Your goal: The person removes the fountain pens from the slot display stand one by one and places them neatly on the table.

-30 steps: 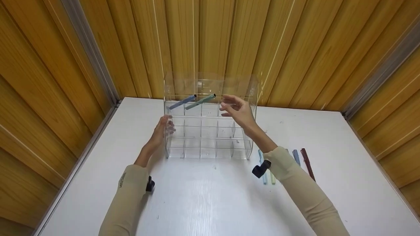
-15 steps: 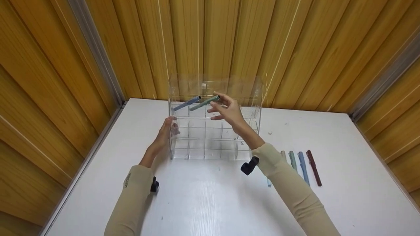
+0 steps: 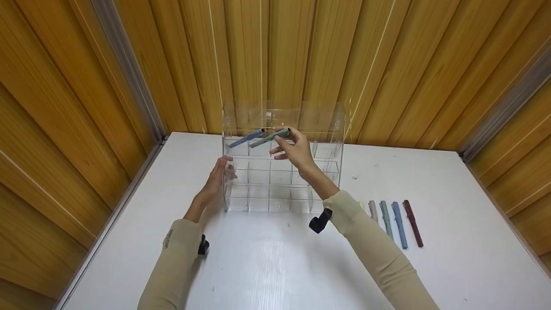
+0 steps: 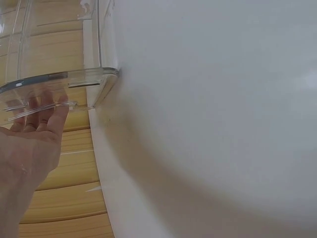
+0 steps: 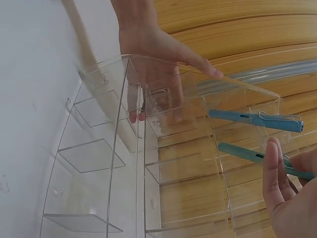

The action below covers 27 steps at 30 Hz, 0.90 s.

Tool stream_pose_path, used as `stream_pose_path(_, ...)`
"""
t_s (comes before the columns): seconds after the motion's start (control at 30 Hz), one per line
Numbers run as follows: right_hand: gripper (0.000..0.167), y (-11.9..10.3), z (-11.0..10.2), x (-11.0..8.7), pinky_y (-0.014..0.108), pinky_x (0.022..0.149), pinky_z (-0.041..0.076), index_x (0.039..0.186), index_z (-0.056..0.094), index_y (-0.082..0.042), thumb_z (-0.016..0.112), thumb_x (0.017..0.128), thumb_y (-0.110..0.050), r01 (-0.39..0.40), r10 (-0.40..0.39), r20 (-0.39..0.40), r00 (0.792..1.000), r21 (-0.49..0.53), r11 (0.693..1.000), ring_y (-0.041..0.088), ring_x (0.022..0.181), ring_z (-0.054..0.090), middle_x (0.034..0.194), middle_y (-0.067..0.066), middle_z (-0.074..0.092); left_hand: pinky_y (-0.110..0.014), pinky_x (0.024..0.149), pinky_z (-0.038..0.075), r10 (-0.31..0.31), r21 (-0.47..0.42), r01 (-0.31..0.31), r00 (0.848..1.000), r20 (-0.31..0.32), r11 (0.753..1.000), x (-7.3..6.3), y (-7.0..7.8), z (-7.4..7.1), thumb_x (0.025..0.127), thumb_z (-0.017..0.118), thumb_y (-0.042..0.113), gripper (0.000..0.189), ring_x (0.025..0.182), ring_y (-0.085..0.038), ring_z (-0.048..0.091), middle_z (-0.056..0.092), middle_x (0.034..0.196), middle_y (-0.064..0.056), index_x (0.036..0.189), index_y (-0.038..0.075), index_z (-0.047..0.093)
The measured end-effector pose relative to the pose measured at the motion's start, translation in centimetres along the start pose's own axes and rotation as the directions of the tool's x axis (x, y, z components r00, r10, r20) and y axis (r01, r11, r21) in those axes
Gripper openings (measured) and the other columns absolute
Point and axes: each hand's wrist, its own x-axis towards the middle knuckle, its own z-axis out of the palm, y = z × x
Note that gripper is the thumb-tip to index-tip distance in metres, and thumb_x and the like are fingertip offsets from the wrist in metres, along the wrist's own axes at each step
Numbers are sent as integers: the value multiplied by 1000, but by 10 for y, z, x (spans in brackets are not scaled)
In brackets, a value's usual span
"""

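Observation:
A clear acrylic pen rack (image 3: 280, 206) with rows of compartments stands on the white table. My left hand (image 3: 214, 178) rests against its left side panel, the fingers showing through the plastic in the left wrist view. In the top row, a blue pen (image 3: 246, 138) leans in the leftmost compartment, cap end up. Beside it a green pen (image 3: 263, 141) leans in the second compartment. My right hand (image 3: 297, 150) pinches the green pen near its capped end between thumb and fingers, also seen in the right wrist view.
Right of the rack, several pens lie in a row: dark red (image 3: 413, 224), blue (image 3: 399, 224), green (image 3: 386, 218) and grey (image 3: 373, 210), with a pale yellow one (image 3: 361, 205) partly behind the right sleeve. A wood-panelled wall (image 3: 284, 51) rises behind the table.
My right hand has moved left from beside the green pen and taken hold of its capped end. My left hand stays at the rack's side. The view has shifted slightly.

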Motion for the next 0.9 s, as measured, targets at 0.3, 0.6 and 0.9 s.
stream_pose_path(0.3,30,-7,-2,-6,21,59,60,134,60,4,60,104,1,72,-73,-39,997,-20,997,8,67,72,109,18,68,-63,122,32,-17,44,18,1000,-26,999,0,-1,-7,106,8,69,86,131,-47,53,42,148,-33,159,5,29)
stream_pose_path(0.6,39,-20,-6,-14,20,65,59,148,49,-3,53,109,-3,161,-164,-118,979,-32,986,11,81,69,107,8,67,-63,124,29,-29,73,30,999,-20,997,0,5,-12,107,7,65,81,132,-45,52,43,148,-29,160,8,29)
stream_pose_path(0.9,45,-41,-10,-30,25,82,61,155,40,-2,48,111,-4,248,-253,-163,954,-52,967,17,93,69,117,12,64,-65,128,16,-30,83,29,1000,6,996,-1,6,-13,107,5,63,81,150,-47,36,27,165,-30,165,7,20)
